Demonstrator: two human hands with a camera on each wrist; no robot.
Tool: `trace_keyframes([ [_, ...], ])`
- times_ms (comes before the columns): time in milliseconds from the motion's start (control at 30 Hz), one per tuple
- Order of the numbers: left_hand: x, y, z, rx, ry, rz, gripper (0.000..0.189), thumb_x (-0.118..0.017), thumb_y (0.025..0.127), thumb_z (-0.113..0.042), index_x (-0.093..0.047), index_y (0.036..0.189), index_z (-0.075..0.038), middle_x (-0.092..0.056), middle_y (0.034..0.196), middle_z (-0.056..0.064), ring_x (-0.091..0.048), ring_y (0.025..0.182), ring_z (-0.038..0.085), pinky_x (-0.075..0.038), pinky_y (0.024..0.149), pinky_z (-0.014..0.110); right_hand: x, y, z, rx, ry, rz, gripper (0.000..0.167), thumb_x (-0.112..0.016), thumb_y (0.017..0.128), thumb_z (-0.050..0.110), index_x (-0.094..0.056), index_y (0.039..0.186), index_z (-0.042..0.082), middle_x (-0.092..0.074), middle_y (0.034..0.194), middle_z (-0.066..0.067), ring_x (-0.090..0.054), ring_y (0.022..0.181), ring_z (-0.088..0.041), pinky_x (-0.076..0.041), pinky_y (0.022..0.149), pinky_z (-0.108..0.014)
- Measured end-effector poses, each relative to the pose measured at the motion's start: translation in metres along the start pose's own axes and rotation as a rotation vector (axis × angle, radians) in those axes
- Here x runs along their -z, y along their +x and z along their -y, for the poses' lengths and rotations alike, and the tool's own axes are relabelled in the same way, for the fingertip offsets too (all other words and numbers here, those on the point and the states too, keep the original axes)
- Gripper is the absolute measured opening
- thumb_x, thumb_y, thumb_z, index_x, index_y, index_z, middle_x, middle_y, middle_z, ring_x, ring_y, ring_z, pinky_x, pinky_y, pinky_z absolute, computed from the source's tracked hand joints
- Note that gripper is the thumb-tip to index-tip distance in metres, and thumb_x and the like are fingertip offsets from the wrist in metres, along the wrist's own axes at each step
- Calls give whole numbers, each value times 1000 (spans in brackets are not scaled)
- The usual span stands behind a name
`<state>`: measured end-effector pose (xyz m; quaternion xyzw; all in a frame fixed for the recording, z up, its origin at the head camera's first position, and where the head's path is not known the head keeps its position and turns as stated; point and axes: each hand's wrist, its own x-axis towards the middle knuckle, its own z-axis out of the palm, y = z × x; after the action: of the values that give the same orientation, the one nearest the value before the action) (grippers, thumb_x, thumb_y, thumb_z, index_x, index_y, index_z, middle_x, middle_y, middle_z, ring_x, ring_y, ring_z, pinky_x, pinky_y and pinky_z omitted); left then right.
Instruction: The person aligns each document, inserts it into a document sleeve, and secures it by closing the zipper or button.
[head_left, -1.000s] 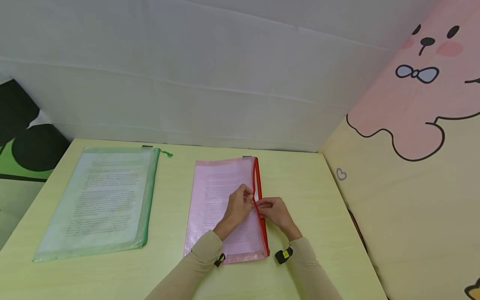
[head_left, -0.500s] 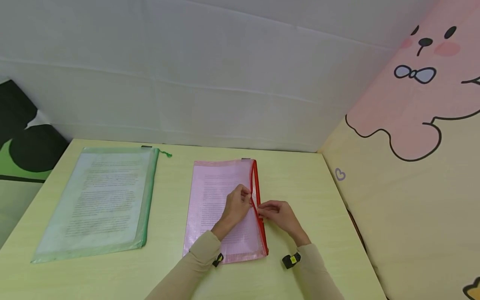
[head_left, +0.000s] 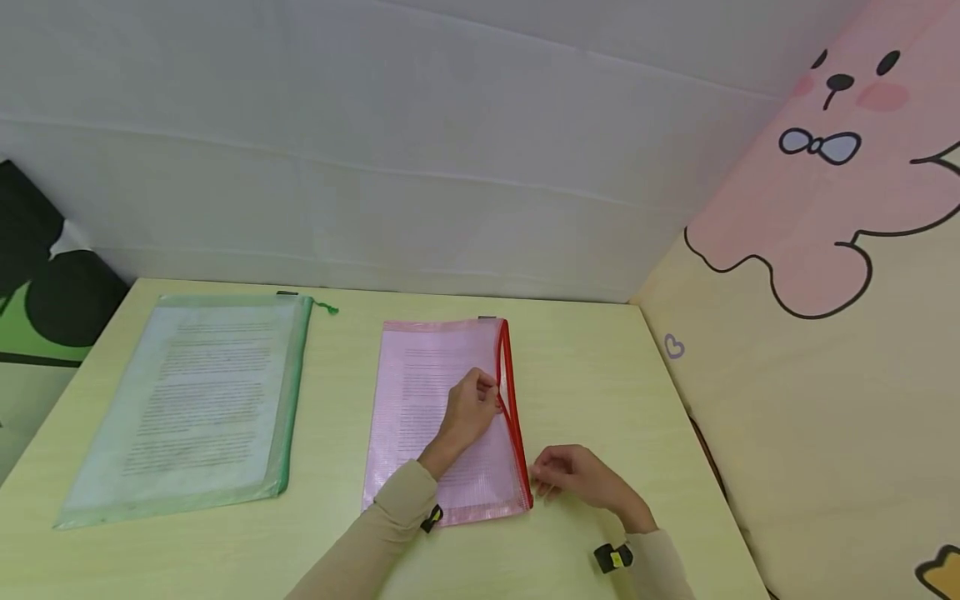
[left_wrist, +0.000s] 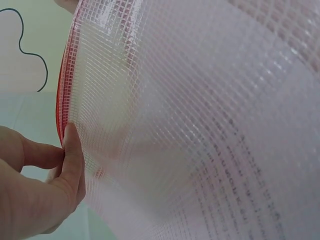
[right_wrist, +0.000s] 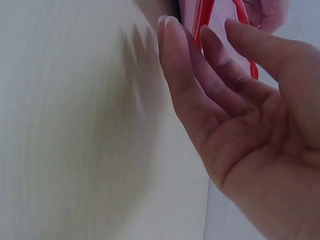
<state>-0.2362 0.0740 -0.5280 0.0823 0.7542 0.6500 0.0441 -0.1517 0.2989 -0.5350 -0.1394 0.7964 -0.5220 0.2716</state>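
A pink mesh zipper pouch (head_left: 427,358) with a red zipper edge and a printed sheet inside lies on the table. My left hand (head_left: 467,408) pinches the upper layer of its zippered edge between thumb and fingers, lifting it a little, as the left wrist view shows on the red-edged mesh (left_wrist: 120,90). Along the upper part of that edge the zipper gapes. My right hand (head_left: 581,477) is beside the pouch's lower right corner, fingers relaxed and nothing held; in the right wrist view its fingers (right_wrist: 175,55) lie near the red zipper (right_wrist: 204,17).
To the left lies a green mesh zipper pouch (head_left: 292,400) with printed paper inside and a green cord pull (head_left: 326,307) at its top corner. A grey-white cloth wall (head_left: 375,167) rises behind the table (head_left: 600,367). A wall with a cartoon print (head_left: 817,267) borders it at right.
My right hand has left the middle of the zippered edge and moved down and right to near the pouch's lower corner. The left hand keeps its pinch on the edge.
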Motion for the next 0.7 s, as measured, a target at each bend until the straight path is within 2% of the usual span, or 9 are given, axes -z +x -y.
trace_keyframes([
  [133,1,0,-1,-5,0,-7,4,-57,97,7,-60,100,7,-65,87,17,-70,72,27,-59,61,26,-4,-5,4,10,35,21,19,-59,105,13,-68,108,-3,-73,95,-21,-72,85,-38,-62,77,-46],
  [367,1,0,-2,-3,-11,20,6,-54,98,9,-59,101,9,-63,88,18,-71,72,29,-59,61,26,-9,-10,11,21,81,21,20,-60,105,14,-67,108,-4,-74,95,-19,-70,90,-46,-60,81,-50],
  [567,1,-1,-1,-6,-7,23,6,-54,98,10,-58,101,9,-63,87,19,-71,71,31,-59,61,26,-16,-14,11,21,49,-7,16,-71,99,15,-69,105,1,-75,95,-13,-73,87,-34,-62,78,-39],
  [700,1,-1,0,0,-9,23,6,-54,98,10,-58,101,10,-63,87,18,-71,71,31,-60,61,25,-21,-14,12,43,49,-37,15,-74,95,11,-70,104,0,-75,96,-14,-73,87,-24,-61,77,-33],
])
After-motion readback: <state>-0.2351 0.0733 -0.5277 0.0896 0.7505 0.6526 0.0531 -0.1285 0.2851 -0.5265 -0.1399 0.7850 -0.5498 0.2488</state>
